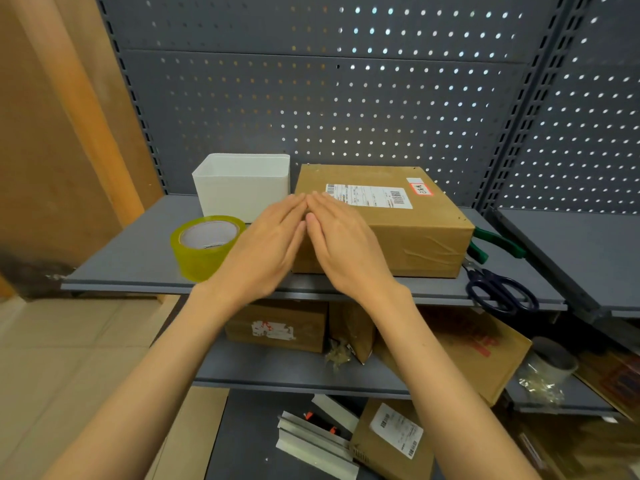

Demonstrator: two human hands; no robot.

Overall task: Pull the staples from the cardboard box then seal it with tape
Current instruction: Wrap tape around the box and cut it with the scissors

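Head view is showing both hands reaching to the box (381, 220), which is sitting on the grey shelf (138, 258). Left hand (266, 244) and right hand (339, 240) are lying flat with fingers straight, holding nothing, their fingertips meeting at the box's near-left top corner. Left of the box, the tape (206, 245) is standing beside a white bin (242, 185); right of the box, green-handled pliers (495, 242) and scissors (498, 289) are waiting. From where I'm standing, no staples are visible on the box, and old tape is wrinkling its front face. Judging by that, the hands are feeling out or squaring the box; doing this well probably means steadying it with the left hand and fetching the pliers with the right, keeping fingers away from any staple points.
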